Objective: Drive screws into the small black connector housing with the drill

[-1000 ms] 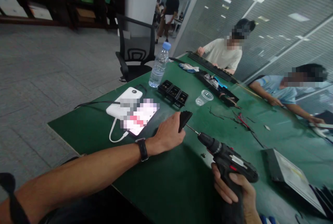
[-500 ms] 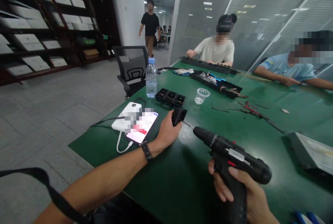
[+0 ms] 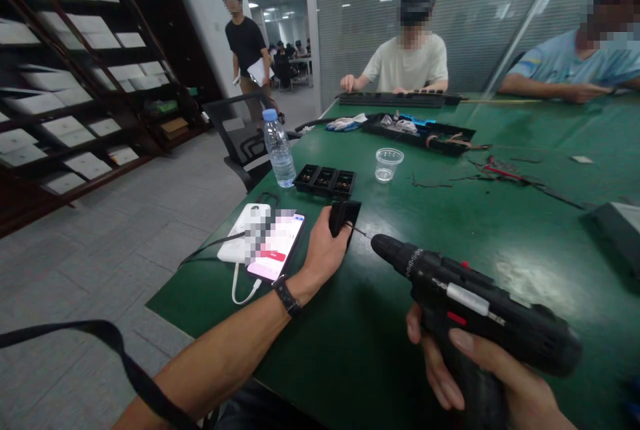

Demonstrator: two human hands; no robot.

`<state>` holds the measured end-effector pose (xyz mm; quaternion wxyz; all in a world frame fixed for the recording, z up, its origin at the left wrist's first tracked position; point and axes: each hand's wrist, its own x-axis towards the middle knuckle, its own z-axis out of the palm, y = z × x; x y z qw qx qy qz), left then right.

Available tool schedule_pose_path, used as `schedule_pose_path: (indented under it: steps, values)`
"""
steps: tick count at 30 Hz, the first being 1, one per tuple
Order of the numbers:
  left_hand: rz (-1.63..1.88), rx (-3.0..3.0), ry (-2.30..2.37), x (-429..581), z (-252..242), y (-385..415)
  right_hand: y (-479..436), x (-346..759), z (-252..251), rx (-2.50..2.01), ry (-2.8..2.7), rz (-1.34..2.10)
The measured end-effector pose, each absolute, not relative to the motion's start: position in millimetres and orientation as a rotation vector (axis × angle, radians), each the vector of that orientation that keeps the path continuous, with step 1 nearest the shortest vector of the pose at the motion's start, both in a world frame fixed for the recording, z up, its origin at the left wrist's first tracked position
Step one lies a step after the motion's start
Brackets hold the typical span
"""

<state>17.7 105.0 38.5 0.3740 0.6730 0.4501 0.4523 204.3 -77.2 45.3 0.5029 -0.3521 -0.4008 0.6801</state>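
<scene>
My left hand (image 3: 327, 247) is closed around a small black plastic part (image 3: 341, 217), which it holds above the green table (image 3: 345, 330). Wrapped around the handle of a black cordless drill (image 3: 465, 297) is my right hand (image 3: 480, 363). The drill's thin bit (image 3: 361, 231) points left toward the black part, its tip close to my left fingers; whether it touches the part I cannot tell. Just behind my left hand lies a black tray with three compartments (image 3: 325, 181), holding small metal pieces. A phone (image 3: 277, 250) and a white power bank (image 3: 243, 233) lie left of my left hand.
A water bottle (image 3: 279, 150) and a clear plastic cup (image 3: 389, 167) stand beyond the tray. Farther back are a long black box (image 3: 420, 133), wire scraps (image 3: 505, 171) and a grey box (image 3: 615, 237). Two people sit across the table; another person (image 3: 247, 47) walks behind a chair (image 3: 240, 137).
The view has shifted, and the drill's rear end now appears farther right and nearer. Both hands keep their holds. The walking person has come closer.
</scene>
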Motion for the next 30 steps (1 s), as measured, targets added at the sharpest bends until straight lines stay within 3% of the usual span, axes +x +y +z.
schedule_pose_path:
  steps: [8,30]
  values:
    - [1.189,1.703,1.064,20,37,106,-85,214,45,-0.937,-1.185,1.611]
    - [1.076,1.82,1.134,20,36,107,-87,215,57,-1.005,-1.106,1.633]
